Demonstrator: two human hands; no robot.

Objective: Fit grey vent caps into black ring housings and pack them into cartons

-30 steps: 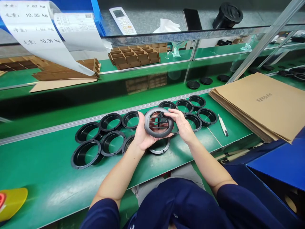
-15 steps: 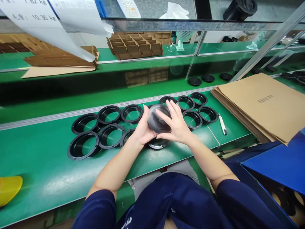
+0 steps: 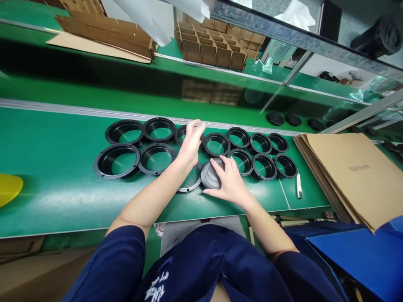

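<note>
My right hand [image 3: 229,179] is curled round a dark grey domed round part [image 3: 210,174] with curved lines on its face, low over the green bench top. Just left of that part lies a black flanged ring [image 3: 191,189], partly behind my left forearm. My left hand [image 3: 191,144] is raised off the part, fingers stretched out, holding nothing. It covers some of another black ring [image 3: 180,135]. More black rings stand in two rows on both sides, such as a left front ring [image 3: 98,165] and a right ring [image 3: 296,170].
A white-handled cutter [image 3: 299,186] lies right of the rings, beside stacked cardboard sheets [image 3: 352,167]. A blue box [image 3: 355,256] stands at lower right. Cardboard dividers [image 3: 210,46] and a small fan [image 3: 268,65] sit on the back ledge. A yellow object [image 3: 9,188] is at far left.
My left hand has let go of the domed part and moved up and away. My right hand has brought the part down to the bench front. The camera view has shifted and tilted.
</note>
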